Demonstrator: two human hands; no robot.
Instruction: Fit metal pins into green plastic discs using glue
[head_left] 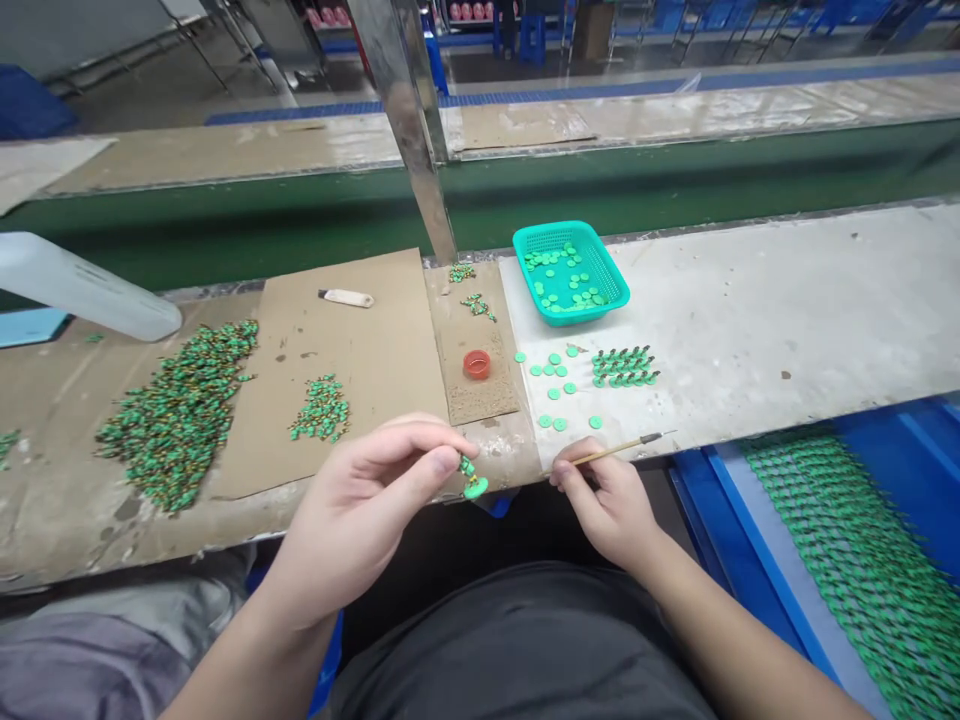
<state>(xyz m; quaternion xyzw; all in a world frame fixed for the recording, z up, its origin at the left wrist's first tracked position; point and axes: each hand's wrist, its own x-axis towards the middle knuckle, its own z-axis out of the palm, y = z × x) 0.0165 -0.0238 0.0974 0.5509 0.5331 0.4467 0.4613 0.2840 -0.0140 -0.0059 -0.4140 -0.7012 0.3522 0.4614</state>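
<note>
Between the thumb and forefinger of my left hand [375, 490] is a small green figurine [470, 476] with brown-gold parts, joined to a round green disc at its lower end. My right hand [607, 505] pinches a thin paintbrush [611, 450], its dark tip pointing right, away from the figurine. Loose green discs [555, 394] lie on the white sheet just beyond my right hand. Rows of figurines on discs [624, 367] stand to their right. A red cap [476, 364] sits on a cardboard strip ahead of my hands.
A turquoise basket [571, 317] holds more green discs. On the left are a large heap of figurines [180, 420], a smaller pile [321, 408] on cardboard and a white-handled tool [346, 298]. Blue trays [787, 590] with many finished-looking rows stand lower right. A metal post [420, 150] rises behind.
</note>
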